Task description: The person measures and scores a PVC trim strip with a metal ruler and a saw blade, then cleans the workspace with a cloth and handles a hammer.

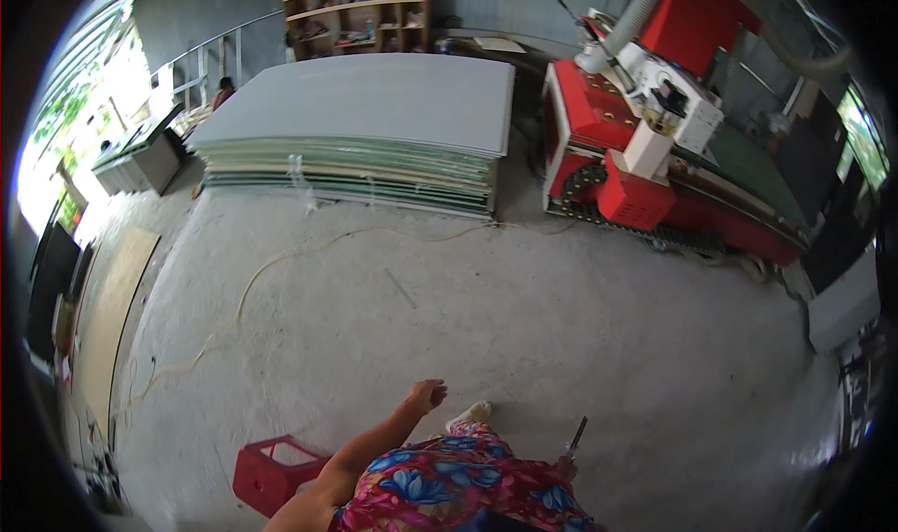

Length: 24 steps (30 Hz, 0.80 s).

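My left hand hangs in front of me over the concrete floor, its fingers loosely bent and apart. Nothing shows in it. Low at the right, my right hand is closed round a slim tool with a dark, narrow upper part pointing up and a pale lower part; its exact kind is too small to make out. Part of that hand is hidden by the flowered clothing. Beside my left arm stands a red plastic stool. One shoe shows just beyond my left hand.
A large stack of grey-topped boards stands ahead. Right of it is a red and white machine. A pale cable snakes across the floor. Shelves stand at the back; a long wooden board lies at left. Another person is partly visible behind the stack.
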Motion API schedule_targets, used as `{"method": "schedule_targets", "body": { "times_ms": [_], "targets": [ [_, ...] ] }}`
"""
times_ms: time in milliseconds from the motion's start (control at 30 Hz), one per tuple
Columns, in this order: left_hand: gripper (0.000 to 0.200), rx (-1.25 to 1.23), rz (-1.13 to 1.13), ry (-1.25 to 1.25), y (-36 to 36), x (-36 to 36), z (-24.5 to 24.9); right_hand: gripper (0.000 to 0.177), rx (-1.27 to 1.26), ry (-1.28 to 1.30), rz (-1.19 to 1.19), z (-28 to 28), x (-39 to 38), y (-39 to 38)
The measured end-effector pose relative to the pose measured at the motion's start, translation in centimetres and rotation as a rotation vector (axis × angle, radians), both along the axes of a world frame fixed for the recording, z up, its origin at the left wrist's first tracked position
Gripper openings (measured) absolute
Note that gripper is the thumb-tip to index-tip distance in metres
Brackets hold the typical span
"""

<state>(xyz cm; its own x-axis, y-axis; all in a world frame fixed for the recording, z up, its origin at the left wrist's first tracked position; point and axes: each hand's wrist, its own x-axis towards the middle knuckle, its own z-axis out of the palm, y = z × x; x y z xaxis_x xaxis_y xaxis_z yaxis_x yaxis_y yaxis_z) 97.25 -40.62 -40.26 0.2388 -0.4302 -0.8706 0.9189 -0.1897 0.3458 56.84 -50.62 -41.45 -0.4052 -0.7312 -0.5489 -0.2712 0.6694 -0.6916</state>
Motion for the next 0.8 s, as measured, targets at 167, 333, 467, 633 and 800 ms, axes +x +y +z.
{"method": "schedule_targets", "body": {
  "times_ms": [167, 333, 467, 633, 800],
  "targets": [
    [0.014, -0.016, -0.023, -0.018, -4.6, 2.5, -0.1, 0.018, -0.02, -0.077, -0.048, 0.8, 1.5, -3.6],
    [0.016, -0.045, -0.109, -0.08, -11.4, 5.4, -0.2, 0.02, -0.086, -0.121, 0.015, -3.2, 3.6, -9.4],
    [0.018, -0.09, -0.151, -0.104, -17.0, 6.5, 0.3, 0.023, -0.074, -0.072, 0.08, -3.9, 5.6, -14.0],
    [0.021, -0.035, -0.243, -0.077, -21.3, 6.0, 0.7, 0.019, -0.147, -0.112, 0.042, -3.8, 7.1, -16.4],
    [0.023, -0.063, -0.36, -0.08, -23.9, 7.2, -0.3, 0.022, -0.104, -0.105, -0.07, -4.4, 8.1, -14.4]
  ]
}}
